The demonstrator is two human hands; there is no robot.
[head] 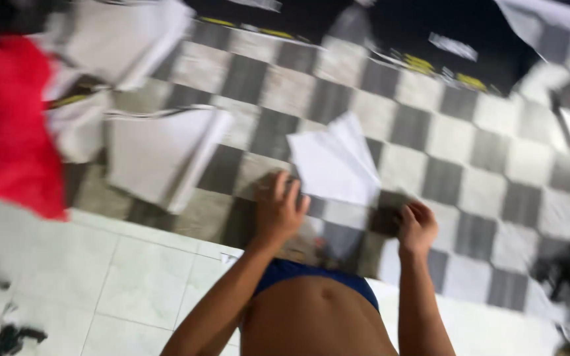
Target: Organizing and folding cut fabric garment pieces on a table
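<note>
Both hands [344, 221] rest just below the white paper sheet [334, 163].

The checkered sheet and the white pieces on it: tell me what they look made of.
The checkered sheet looks like soft woven cloth, matte: it lies limp with a wavy edge over the tiled floor. The white piece near the left hand and right hand seems thin fabric or paper, creased and lifted; blur leaves it open.

White folded cloth [335, 163] lay flat on the checkered mat [456, 138], at 12 o'clock, just beyond both hands.
</note>
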